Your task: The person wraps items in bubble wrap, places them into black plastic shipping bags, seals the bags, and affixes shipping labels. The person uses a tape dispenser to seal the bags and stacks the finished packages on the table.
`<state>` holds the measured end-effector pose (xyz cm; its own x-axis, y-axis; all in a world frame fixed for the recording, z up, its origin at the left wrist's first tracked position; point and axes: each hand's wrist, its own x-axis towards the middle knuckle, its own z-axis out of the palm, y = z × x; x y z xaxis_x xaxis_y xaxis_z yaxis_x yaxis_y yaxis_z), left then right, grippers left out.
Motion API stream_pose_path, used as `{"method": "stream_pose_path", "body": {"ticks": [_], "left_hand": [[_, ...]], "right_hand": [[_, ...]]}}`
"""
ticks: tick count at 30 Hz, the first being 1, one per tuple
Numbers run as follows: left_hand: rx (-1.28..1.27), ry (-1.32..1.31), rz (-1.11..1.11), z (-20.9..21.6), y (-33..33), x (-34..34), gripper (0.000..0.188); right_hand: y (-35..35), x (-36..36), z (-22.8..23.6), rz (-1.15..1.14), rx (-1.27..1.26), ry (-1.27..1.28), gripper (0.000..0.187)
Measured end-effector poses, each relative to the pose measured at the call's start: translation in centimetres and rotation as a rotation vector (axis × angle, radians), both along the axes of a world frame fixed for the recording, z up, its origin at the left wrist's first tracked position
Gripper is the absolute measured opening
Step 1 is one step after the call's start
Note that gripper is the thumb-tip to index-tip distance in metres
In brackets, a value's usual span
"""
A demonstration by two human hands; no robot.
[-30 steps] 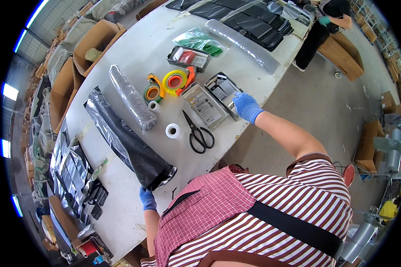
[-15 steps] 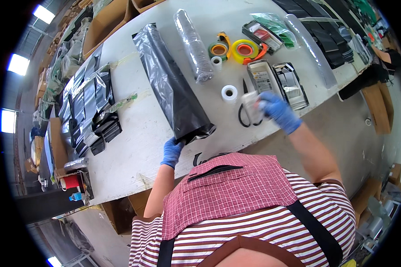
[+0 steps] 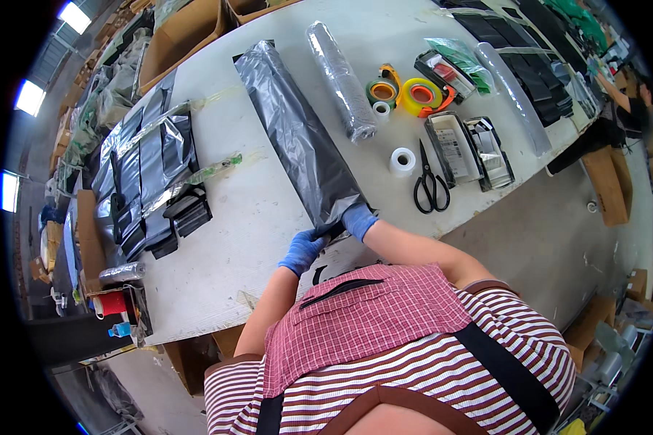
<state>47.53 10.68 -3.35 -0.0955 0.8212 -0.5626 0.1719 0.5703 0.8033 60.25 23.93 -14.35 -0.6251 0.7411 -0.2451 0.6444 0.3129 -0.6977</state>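
Note:
A long black plastic bag (image 3: pixel 297 130) lies across the white table, its mouth toward me, filled out by something I cannot see. My left hand (image 3: pixel 302 251), in a blue glove, pinches the bag's near edge on its left side. At the right side of the mouth, my gloved right hand (image 3: pixel 358 220) reaches into the opening; its fingers are hidden by the plastic. Whether it holds anything is not visible. Black-handled scissors (image 3: pixel 432 185) lie to the right of the bag, beside a small white roll (image 3: pixel 402 162).
A clear-wrapped roll (image 3: pixel 341 80) lies beyond the bag. Tape dispensers (image 3: pixel 422 97) and open boxes (image 3: pixel 453 148) stand to the right. Flat black bags (image 3: pixel 152 170) lie at left. Cardboard boxes (image 3: pixel 185 40) line the far edge. Another person's arm (image 3: pixel 613 90) shows at far right.
My right hand has moved left from beside the scissors, where it held a small whitish thing, to the bag's mouth. The left hand stays on the bag's edge. The view has shifted slightly.

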Motion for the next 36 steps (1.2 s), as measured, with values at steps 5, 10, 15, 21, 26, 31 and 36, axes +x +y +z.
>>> {"method": "stream_pose_path", "body": {"ticks": [5,10,15,21,26,31,36], "left_hand": [[0.018,0.026,-0.120,-1.4,-0.9,-2.3,0.039],[-0.094,-0.166,0.127,1.0,1.7,-3.7,0.053],[-0.072,-0.047,0.087,-1.2,2.3,-2.0,0.033],[-0.231,-0.330,0.275,0.2,0.9,-1.7,0.026],[-0.200,-0.312,0.286,1.2,0.6,-1.5,0.027],[-0.152,-0.240,0.300,0.3,0.6,-1.2,0.026],[-0.143,-0.244,0.306,-1.1,-0.2,-1.9,0.026]], "right_hand": [[1.6,-0.4,1.1,-0.043,-0.029,0.465,0.044],[-2.9,3.2,2.3,0.100,0.060,0.299,0.044],[-5.2,4.4,9.7,0.185,-0.200,0.126,0.028],[-5.9,4.1,11.2,0.367,0.258,0.240,0.028],[-5.6,3.5,11.9,0.458,0.303,0.235,0.023],[-5.6,3.9,12.9,0.462,0.303,0.365,0.014],[-5.3,14.1,12.9,0.425,0.171,0.248,0.013]]}}
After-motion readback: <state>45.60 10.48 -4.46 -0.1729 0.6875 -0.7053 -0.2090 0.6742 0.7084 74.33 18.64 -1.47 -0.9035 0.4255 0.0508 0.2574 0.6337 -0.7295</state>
